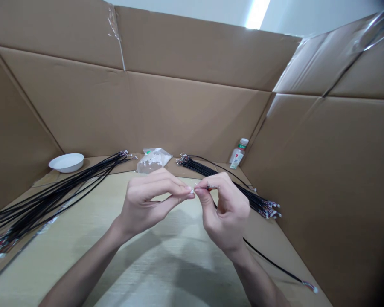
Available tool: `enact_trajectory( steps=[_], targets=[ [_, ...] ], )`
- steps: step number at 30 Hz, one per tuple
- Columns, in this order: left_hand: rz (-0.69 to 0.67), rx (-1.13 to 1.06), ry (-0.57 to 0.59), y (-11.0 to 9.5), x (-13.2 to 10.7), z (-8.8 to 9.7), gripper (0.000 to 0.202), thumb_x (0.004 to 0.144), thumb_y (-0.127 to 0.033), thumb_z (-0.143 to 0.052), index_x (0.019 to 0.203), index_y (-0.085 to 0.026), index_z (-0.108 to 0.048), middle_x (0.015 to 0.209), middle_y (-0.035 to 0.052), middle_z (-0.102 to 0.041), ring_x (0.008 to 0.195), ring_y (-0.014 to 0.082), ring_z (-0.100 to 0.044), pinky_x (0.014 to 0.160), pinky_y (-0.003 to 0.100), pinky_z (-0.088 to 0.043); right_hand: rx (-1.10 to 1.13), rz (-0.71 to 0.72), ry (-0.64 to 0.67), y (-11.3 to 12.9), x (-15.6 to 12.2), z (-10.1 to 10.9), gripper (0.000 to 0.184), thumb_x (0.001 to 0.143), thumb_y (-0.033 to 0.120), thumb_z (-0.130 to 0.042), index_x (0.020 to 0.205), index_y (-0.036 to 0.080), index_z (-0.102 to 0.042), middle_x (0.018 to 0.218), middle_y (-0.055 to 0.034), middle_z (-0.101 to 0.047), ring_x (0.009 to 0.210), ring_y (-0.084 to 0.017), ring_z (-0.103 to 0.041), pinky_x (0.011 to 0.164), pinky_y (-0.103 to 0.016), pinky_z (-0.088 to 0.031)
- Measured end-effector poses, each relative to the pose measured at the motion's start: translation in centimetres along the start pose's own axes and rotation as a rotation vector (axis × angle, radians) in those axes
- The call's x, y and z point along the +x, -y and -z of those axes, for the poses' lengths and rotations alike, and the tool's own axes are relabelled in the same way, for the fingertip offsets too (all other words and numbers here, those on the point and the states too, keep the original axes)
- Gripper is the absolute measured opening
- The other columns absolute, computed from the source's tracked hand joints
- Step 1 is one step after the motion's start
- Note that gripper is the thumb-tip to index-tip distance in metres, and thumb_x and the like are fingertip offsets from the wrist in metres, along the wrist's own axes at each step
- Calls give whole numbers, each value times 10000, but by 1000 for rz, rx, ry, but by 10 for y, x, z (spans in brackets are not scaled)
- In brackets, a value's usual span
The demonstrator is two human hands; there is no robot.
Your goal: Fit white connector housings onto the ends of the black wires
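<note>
Over the middle of the board my two hands meet at the fingertips. My left hand [155, 194] pinches a tiny white connector [192, 191] between thumb and forefinger. In my right hand [225, 209], thumb and forefinger are closed on the thin wire end of a black cable [272, 261]. That cable passes behind my right hand and wrist and runs out to the lower right, where a white plug [314, 289] with coloured wires ends it. The wire tips and the connector are close together; whether they touch is too small to tell.
A bundle of black cables [67, 187] lies on the left, another cable bundle [251, 196] on the right. At the back are a white bowl [66, 163], a clear bag of small white pieces [153, 160] and a plastic bottle [239, 154]. Cardboard walls [192, 115] enclose the board [166, 264].
</note>
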State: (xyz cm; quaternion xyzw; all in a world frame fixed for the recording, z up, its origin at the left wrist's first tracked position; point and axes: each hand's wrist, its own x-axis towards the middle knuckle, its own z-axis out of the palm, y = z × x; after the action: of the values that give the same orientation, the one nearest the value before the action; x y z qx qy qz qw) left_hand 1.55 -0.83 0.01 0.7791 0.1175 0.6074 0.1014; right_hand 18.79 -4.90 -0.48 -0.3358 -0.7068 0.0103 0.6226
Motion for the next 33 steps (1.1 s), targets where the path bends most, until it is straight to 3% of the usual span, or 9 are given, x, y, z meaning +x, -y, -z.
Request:
enact_trajectory(
  steps=[8, 12, 17, 21, 24, 33],
  targets=[
    [14, 6, 7, 0, -2, -1, 180, 822, -56, -830, 898, -212, -782, 815, 15, -802, 716, 156, -735, 639, 298, -595, 20, 10, 30, 1, 3, 2, 175, 920, 42, -622, 879, 207, -665, 800, -23, -686, 761, -175, -606, 703, -342, -485],
    [-49, 94, -16, 3, 0, 3, 198, 828, -60, -823, 938, -216, -770, 851, 10, -804, 741, 149, -737, 656, 285, -591, 274, -266, 94, -2, 7, 4, 72, 937, 181, -705, 876, 214, -722, 846, -25, -729, 805, -178, -664, 752, -342, -530],
    [-236, 343, -6, 11, 4, 9, 220, 864, -68, -793, 991, -244, -752, 882, -15, -804, 786, 143, -747, 747, 282, -596, 491, -530, 106, -5, 12, 2, 167, 881, 330, -791, 771, 216, -739, 792, -19, -720, 783, -172, -672, 730, -313, -561],
    [-298, 436, -52, 16, 3, 9, 192, 856, -124, -824, 975, -258, -755, 1084, 24, -792, 958, 173, -755, 859, 321, -618, 560, -561, 80, -9, 12, 2, 187, 865, 357, -808, 763, 222, -730, 784, -6, -693, 758, -150, -650, 701, -279, -553],
    [-321, 422, -17, 17, 3, 9, 207, 840, -103, -831, 969, -238, -741, 1159, 48, -786, 1005, 188, -762, 894, 334, -625, 586, -562, 107, -10, 12, 3, 173, 875, 345, -800, 768, 225, -738, 778, -6, -695, 751, -146, -638, 699, -275, -545],
    [-375, 351, 27, 18, 5, 10, 243, 835, -85, -827, 1020, -211, -734, 1005, 18, -829, 894, 165, -776, 876, 314, -643, 615, -584, 112, -8, 12, 3, 168, 867, 335, -806, 769, 218, -735, 791, -7, -698, 738, -142, -622, 702, -280, -534]
  ],
)
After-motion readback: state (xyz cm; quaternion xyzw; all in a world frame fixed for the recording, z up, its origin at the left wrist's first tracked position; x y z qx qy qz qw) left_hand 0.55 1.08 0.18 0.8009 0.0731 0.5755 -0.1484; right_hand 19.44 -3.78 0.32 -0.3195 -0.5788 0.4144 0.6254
